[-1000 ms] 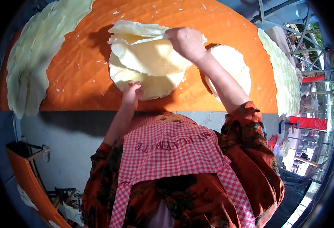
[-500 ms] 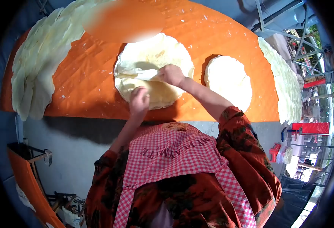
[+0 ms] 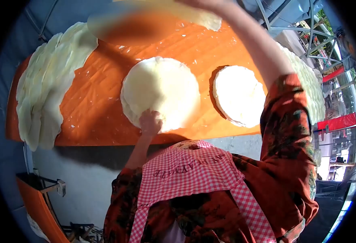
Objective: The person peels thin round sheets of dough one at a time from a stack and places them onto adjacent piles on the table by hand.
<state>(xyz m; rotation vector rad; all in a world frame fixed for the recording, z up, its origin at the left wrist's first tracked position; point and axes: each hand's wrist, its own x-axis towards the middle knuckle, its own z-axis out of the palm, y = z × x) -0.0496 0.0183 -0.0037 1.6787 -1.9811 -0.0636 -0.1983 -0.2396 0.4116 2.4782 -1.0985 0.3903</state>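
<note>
A stack of thin round flatbreads [image 3: 166, 89] lies on the orange cloth in front of me. At its near left edge, my left hand [image 3: 150, 122] rests with fingers curled on the rim of the upper flatbread. My right hand [image 3: 200, 3] is stretched far forward at the top edge of the view, partly cut off. Under it a loose flatbread [image 3: 204, 18] spreads out, its near edge showing; the fingers on it are blurred. To the right sits a smaller round flatbread stack [image 3: 239, 95].
Overlapping flatbread sheets [image 3: 50, 81] cover the left end of the orange-covered table [image 3: 93, 121]. More overlapping sheets [image 3: 307, 81] lie along its right end. Metal frame bars [image 3: 299, 28] stand beyond. A black-topped stand [image 3: 40, 182] is at lower left.
My right hand has carried a flatbread off the middle stack and away from me to the far side. My left hand has come down onto the stack's near edge. The view has shifted slightly.
</note>
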